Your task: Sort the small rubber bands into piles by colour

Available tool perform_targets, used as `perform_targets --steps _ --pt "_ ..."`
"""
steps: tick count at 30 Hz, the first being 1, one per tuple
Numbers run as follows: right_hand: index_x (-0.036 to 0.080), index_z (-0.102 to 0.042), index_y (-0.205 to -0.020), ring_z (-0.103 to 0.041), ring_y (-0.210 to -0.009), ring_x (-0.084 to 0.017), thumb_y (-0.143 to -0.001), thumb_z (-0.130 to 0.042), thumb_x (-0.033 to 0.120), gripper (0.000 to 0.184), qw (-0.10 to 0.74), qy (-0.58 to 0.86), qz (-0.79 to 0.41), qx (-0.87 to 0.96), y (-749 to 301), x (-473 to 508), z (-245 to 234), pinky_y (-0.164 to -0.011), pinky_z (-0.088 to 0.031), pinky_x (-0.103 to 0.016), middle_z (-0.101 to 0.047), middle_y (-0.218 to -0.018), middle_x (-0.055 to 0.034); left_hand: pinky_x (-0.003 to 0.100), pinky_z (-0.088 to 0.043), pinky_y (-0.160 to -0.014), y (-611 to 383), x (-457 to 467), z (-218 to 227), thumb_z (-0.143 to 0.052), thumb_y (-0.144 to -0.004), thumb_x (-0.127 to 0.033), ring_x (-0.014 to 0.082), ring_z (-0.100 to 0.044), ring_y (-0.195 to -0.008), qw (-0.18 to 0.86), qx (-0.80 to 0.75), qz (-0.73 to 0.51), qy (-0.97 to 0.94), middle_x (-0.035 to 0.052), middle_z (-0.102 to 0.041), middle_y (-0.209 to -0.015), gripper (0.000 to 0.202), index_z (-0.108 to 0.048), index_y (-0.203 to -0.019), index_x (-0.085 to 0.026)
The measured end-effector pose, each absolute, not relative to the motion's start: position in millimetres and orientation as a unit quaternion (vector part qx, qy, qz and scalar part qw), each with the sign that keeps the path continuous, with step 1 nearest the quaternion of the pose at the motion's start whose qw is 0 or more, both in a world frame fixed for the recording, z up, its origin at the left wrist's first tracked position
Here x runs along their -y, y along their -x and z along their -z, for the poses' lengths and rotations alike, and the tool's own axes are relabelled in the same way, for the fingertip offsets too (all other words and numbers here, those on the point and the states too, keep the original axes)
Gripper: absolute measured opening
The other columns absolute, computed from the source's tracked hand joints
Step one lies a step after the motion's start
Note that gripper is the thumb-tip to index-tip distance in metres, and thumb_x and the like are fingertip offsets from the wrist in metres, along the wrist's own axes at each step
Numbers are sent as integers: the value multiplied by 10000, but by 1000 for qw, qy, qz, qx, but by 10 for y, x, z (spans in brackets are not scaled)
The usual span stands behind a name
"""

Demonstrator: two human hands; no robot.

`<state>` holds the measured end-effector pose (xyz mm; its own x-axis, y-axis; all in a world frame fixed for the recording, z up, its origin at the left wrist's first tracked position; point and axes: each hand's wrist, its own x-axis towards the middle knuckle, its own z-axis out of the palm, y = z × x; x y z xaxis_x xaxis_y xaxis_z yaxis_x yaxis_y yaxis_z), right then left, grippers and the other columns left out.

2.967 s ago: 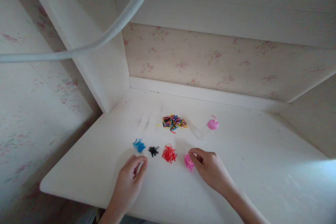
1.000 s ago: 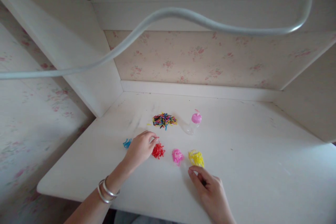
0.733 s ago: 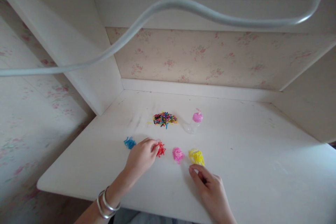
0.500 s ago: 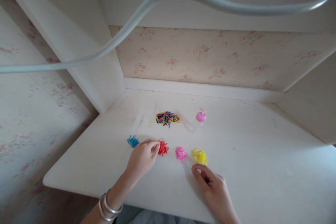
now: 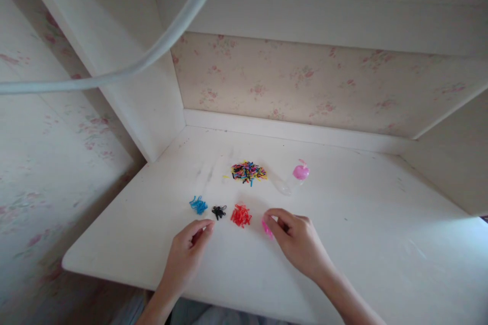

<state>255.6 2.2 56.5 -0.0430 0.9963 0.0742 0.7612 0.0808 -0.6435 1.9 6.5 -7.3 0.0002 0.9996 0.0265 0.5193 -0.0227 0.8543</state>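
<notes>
In the head view, the left hand (image 5: 187,249) pinches thumb to finger just beside the black pile (image 5: 218,212), nothing visible between the tips. The right hand (image 5: 297,238) bends over the pink pile (image 5: 267,229), partly hiding it; whether it grips anything cannot be told. The red pile (image 5: 241,216) and blue pile (image 5: 199,205) share that row, between the near edge of the surface (image 5: 362,264) and the mixed heap (image 5: 248,171). Black and blue lie close, so a brushing finger could mingle them; tangled strands could drag along.

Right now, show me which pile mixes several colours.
The multicoloured pile, farthest back; the blue pile, black pile, red pile and pink pile in front each show a single colour.
</notes>
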Motion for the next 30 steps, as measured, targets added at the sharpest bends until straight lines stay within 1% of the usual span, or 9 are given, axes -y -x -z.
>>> perform_targets --steps 3,4,7,9,13,18,22,25,30 --pt "273 -702 -985 -584 -593 -112 -941 -371 363 346 143 660 -148 722 -2349 -477 -687 -578 -380 -199 -656 -666 18 214 -420 -538 -29 -51 75 -511 -872 -448 129 -538 -587 351 -596 -372 -619 6 -664 -734 336 -694 -968 -184" --pt "284 -694 -1032 -617 -654 -130 -938 -375 361 342 124 668 -135 721 -2289 -636 -687 -612 -394 -210 -687 -732 5 213 -416 -536 -32 -51 67 -510 -874 -444 127 -528 -582 355 -592 -374 -619 6 -654 -720 334 -695 -967 -183" --pt "298 -666 -1118 -651 -830 -203 -935 -360 383 367 89 685 -108 715 -2144 -1056 -620 -688 -426 -264 -715 -916 -46 206 -393 -512 -25 -50 44 -509 -881 -429 119 -483 -553 362 -584 -379 -619 -4 -612 -662 326 -694 -975 -178" --pt "291 -646 -1159 -648 -888 -233 -940 -342 390 388 65 692 -96 712 -2069 -1257 -562 -728 -439 -301 -708 -980 -75 202 -386 -512 -13 -48 39 -506 -886 -419 115 -470 -554 364 -578 -382 -623 -6 -598 -662 317 -693 -974 -179" --pt "266 -625 -1194 -652 -912 -253 -941 -337 359 394 18 700 -81 709 -1966 -1477 -484 -746 -456 -338 -701 -1008 -109 199 -385 -523 2 -43 33 -493 -895 -418 116 -473 -571 370 -568 -386 -625 -2 -588 -678 316 -695 -955 -183" --pt "229 -680 -1072 -657 -916 -238 -951 -325 320 386 -25 697 -71 713 -1955 -1559 -440 -749 -457 -319 -701 -1013 -117 197 -391 -543 11 -55 6 -492 -904 -409 113 -481 -592 386 -560 -383 -625 2 -583 -688 307 -695 -956 -185" --pt "241 -633 -1154 -650 -942 -223 -973 -271 311 410 -34 691 -64 719 -2005 -1541 -425 -769 -450 -310 -693 -1047 -108 197 -389 -544 21 -58 8 -494 -905 -401 112 -486 -594 392 -556 -381 -626 0 -593 -695 293 -694 -957 -193" --pt "250 -621 -1165 -652 -938 -222 -981 -242 329 429 -35 685 -60 725 -2024 -1521 -410 -760 -452 -306 -690 -1062 -100 196 -379 -536 21 -50 19 -494 -906 -403 109 -480 -588 396 -555 -381 -625 -4 -586 -690 291 -692 -956 -195" --pt "252 -622 -1175 -656 -932 -248 -956 -308 364 399 -41 685 -54 725 -2001 -1546 -369 -749 -467 -329 -691 -1054 -117 193 -383 -540 6 -58 -1 -493 -904 -403 110 -490 -595 399 -551 -380 -626 2 -605 -707 296 -695 -952 -192"
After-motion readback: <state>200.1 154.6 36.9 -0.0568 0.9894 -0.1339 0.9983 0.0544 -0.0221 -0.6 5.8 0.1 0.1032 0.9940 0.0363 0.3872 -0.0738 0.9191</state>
